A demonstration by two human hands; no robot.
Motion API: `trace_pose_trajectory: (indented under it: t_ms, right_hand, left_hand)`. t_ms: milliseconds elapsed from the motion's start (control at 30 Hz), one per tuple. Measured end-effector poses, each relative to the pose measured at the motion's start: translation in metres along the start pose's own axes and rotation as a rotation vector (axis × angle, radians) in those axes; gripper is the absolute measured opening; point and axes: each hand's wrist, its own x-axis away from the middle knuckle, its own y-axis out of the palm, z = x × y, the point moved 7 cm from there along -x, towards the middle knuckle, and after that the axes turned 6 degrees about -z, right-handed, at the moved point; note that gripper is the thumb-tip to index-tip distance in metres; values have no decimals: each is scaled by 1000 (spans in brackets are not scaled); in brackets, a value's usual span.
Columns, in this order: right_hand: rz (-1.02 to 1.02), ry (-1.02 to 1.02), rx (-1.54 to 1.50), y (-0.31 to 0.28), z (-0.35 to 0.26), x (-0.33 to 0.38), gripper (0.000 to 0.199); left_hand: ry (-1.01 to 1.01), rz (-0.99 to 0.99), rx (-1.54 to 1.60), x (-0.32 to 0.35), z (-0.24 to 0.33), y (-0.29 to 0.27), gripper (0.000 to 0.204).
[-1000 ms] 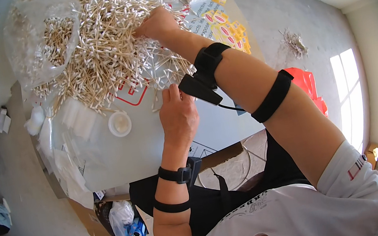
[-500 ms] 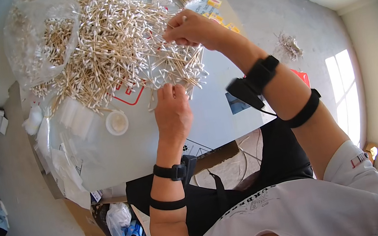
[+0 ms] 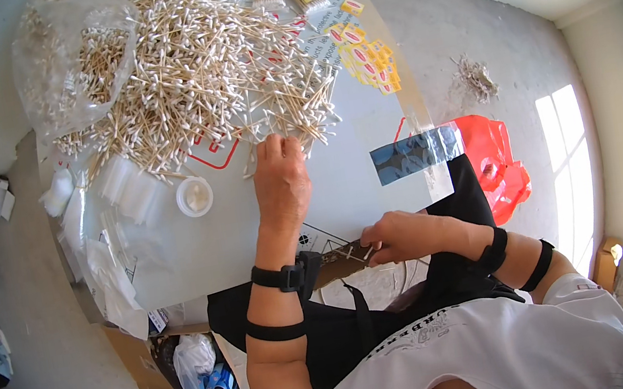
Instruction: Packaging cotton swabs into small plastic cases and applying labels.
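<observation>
- The cotton swabs (image 3: 187, 76) lie in a broad loose heap across the far half of the desk (image 3: 345, 197), with a few strays trailing down to the near edge of the heap.
- The left hand (image 3: 283, 183) rests palm down at that near edge, fingers reaching into the strays; its grip is hidden under the hand, so whether it is spread or pinching cannot be told.
- The right hand (image 3: 400, 236) sits well back at the near rim of the desk, fingers pressed together on a small bunch of swabs (image 3: 359, 252), apart from the heap.
- To do this well, I judge the left fingers should rake off only a few swabs, lined up the same way, and the right should keep its bunch squared at the ends.
- Around them: a clear bag (image 3: 74, 57) with more swabs at far left, a small round white lid (image 3: 194, 197) beside the left hand, yellow packets (image 3: 368, 63) at far right, a dark strip (image 3: 415, 154) on the right edge.
</observation>
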Motion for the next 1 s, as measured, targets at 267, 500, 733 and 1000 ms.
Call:
trace_pose_trajectory:
  t_ms: [267,500,733,1000]
  right_hand:
    - [931,-171,91,-200,-44,-106,23]
    - [662,-49,-216,-235,-31,-202,22]
    - [1083,-68,166,-188,-40,-86,16]
    - [747,-153,-69,-124,-43,-78,12]
  left_hand:
    - [-16,-55,-26,-1,-2,4,18]
    - [-38,-52,13,-6,3,-3,26]
    - [-164,180,438,-1,-16,-12,18]
    - [-626,344,1508,15,-41,14,19]
